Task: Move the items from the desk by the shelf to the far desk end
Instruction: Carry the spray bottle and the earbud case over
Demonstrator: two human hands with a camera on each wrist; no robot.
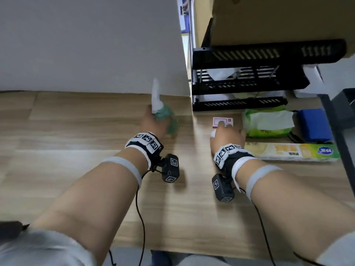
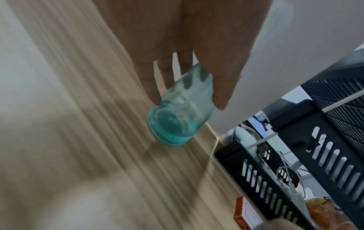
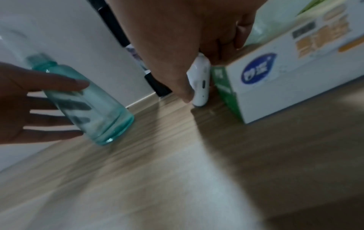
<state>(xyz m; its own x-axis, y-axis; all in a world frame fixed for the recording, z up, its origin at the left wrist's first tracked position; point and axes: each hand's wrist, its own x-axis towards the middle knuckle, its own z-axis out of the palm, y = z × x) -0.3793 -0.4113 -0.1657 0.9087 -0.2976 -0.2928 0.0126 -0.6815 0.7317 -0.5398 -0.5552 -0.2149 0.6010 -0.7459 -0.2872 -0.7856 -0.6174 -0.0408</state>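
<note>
The teal bottle is in our left hand; the fingers are spread along its body with the thumb on the opposite side, so the hand is closed around it; its base is tilted and just over, perhaps touching, the wooden desk, left of the black shelf and near the white partition. It looks like clear plastic or glass, we cannot say which; we judge it light, as little liquid shows inside, stiff, smooth and a bit slippery, so the middle of the body is the good place to hold, not the white nozzle.

Our right hand pinches a small white case between thumb and fingers, standing on its edge on the desk; it touches the end of the long box. The case seems hard, light and rounded; we think it can slip, so a hold on both flat sides is safer.

Further out, a small red and white card box lies just far of the right hand; a green tissue pack, soft and easy to crush, lies right of it; a blue box is more to the right.

The long box carries a round blue logo and orange print; the characters are too blurred to read.
</note>
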